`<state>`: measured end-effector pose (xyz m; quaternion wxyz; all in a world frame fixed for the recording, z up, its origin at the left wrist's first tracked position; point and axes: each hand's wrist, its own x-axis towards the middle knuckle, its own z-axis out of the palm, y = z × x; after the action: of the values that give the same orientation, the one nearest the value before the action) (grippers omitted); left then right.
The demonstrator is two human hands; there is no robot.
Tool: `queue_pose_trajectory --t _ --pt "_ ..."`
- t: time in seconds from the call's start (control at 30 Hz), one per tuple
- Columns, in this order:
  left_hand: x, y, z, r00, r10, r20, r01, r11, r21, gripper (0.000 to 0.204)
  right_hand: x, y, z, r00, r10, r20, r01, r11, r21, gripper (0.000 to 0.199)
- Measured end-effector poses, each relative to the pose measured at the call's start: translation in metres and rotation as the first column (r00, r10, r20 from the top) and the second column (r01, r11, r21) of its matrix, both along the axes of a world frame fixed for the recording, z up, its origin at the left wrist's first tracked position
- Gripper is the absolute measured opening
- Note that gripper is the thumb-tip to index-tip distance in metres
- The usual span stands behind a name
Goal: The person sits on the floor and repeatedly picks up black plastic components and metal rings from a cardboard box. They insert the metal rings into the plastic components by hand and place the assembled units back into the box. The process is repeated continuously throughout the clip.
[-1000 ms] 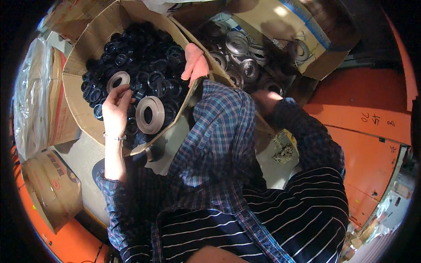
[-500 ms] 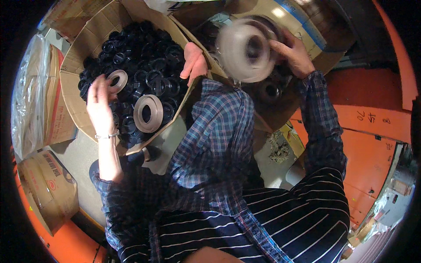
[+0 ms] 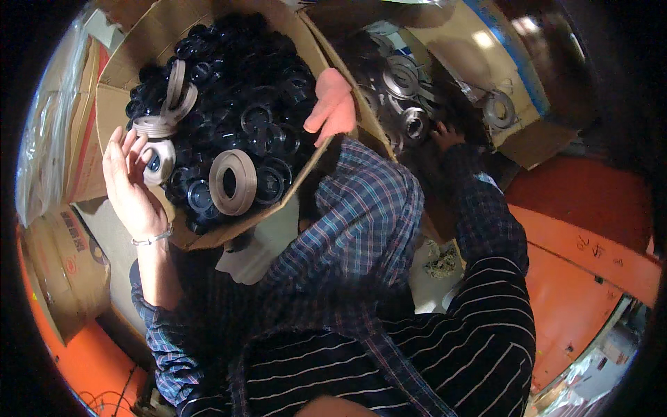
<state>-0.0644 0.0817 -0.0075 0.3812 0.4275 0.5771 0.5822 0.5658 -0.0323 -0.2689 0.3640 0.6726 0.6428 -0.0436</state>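
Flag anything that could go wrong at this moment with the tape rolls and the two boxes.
1. The left hand holds a tan tape roll at the edge of the left carton; a loose grip might let it drop outside.
2. A larger tan roll sits tilted on the heap of black rings and could slide.
3. The right hand reaches into the dim right carton, where its grip is hard to see.

Brown carton (image 3: 104, 111) ahead-left; second carton (image 3: 514, 139) right; printed carton (image 3: 66, 264) lower-left.
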Motion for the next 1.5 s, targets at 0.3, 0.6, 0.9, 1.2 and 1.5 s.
queue_pose_trajectory --t 0.3,0.6,0.9,1.2,1.5 --pt "0.012 -0.001 0.006 0.996 -0.080 0.044 0.084 0.993 -0.087 0.041 0.013 0.001 -0.008 0.997 0.078 -0.024 -0.081 0.976 -0.202 0.053" --pt "0.014 -0.005 0.006 0.986 -0.148 0.076 0.155 0.982 -0.105 0.035 0.048 -0.049 0.129 0.889 -0.012 -0.457 0.196 0.913 0.358 0.058" --pt "0.009 -0.003 0.003 0.985 -0.152 0.085 0.160 0.983 -0.096 0.028 -0.109 0.015 0.247 -0.441 0.193 -0.876 0.866 0.346 -0.360 0.035" --pt "-0.013 -0.001 0.008 0.992 0.122 0.043 -0.126 0.986 0.112 0.039 -0.194 0.111 0.247 -0.246 0.084 -0.966 0.484 0.874 -0.048 0.062" --pt "-0.006 -0.013 0.010 0.997 -0.069 0.027 0.068 0.997 0.030 0.035 -0.088 0.088 -0.043 0.750 -0.305 -0.587 0.511 0.831 0.220 0.115"
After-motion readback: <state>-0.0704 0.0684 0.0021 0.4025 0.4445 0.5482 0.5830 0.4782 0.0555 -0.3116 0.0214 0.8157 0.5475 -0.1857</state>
